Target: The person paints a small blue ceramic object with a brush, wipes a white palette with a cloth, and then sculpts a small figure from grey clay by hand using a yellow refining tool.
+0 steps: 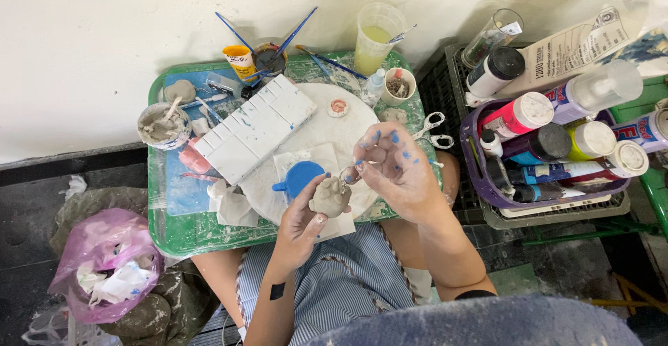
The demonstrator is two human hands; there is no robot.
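Blue-and-white striped cloth (334, 290) covers the lap nearest the camera. Above it the left hand (300, 224) curls shut around a small grey clay figure (330, 196), held over the green plastic tray (182, 231). The right hand (393, 165), fingers dabbed blue, pinches closed just beside the figure's top; what it grips is too small to tell. Far left on the tray stands an orange-labelled paint pot (239, 59). Right, a purple basket (487, 191) holds bottles with red, blue and white labels.
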